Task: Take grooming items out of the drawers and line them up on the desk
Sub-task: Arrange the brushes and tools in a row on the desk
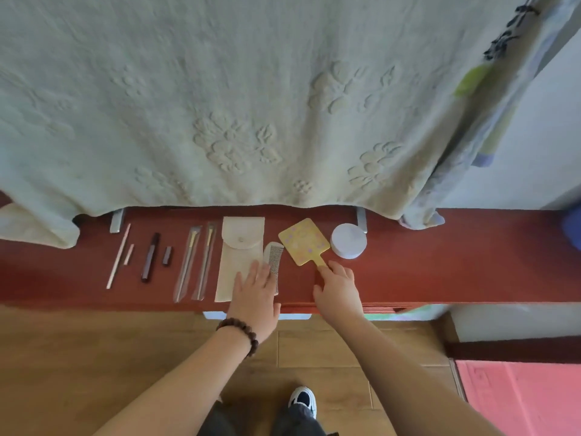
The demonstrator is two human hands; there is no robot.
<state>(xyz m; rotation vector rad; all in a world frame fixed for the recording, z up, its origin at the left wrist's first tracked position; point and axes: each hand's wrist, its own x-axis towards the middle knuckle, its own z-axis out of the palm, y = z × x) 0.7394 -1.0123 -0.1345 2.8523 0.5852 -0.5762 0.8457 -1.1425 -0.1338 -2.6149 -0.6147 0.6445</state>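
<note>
The yellow hand mirror (303,242) lies tilted on the red surface (440,265) between comb (273,262) and white jar (348,240), right hand (338,289) fingers pinching its handle, left hand (255,286) flat, fingers straight, on the comb and beige pouch (237,256).

Left hand (255,286) hides near end of white plastic comb (273,258) & beige fabric pouch's (239,256) 5 o'clock corner.
</note>
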